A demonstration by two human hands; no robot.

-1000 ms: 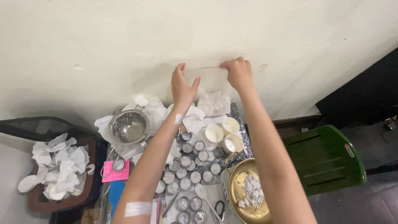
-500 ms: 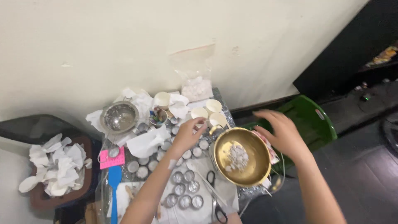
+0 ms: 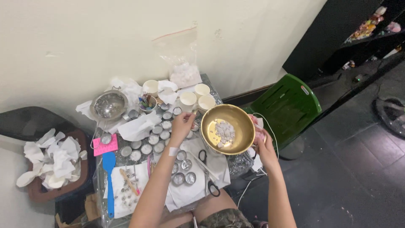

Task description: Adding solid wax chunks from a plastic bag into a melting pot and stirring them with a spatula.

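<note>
A gold-coloured metal bowl [image 3: 228, 128] sits at the right side of a cluttered worktop [image 3: 236, 162], holding a small heap of white chunks [image 3: 223, 131] in its bottom. The left hand [image 3: 182, 126] is at the bowl's left rim, its fingers [image 3: 190, 117] drawn together near the bowl's handle, though the view is too small to tell whether they pinch the handle or only touch it. The right hand [image 3: 260, 139] is at the bowl's right side, mostly hidden behind the rim; its fingers seem to curl against the bowl wall beside a bit of pale cloth, and their exact closure cannot be told. Left of the bowl lie rows of small round metal tins [image 3: 152, 143], some filled with white. Behind the bowl, toward the wall, stand three pale paper cups [image 3: 196, 98], and behind those a clear plastic bag [image 3: 181, 67] with white chunks in its lower part leans on the wall. Far left of the bowl are a steel strainer bowl [image 3: 109, 104], crumpled white tissue [image 3: 137, 126], a pink note [image 3: 105, 145] and a blue spatula [image 3: 109, 177]. Just in front of the bowl, black-handled scissors [image 3: 207, 173] lie on a white sheet. A green plastic chair [image 3: 287, 107] stands right of the bowl, and a bin of crumpled white paper [image 3: 52, 162] sits far left on the floor.
</note>
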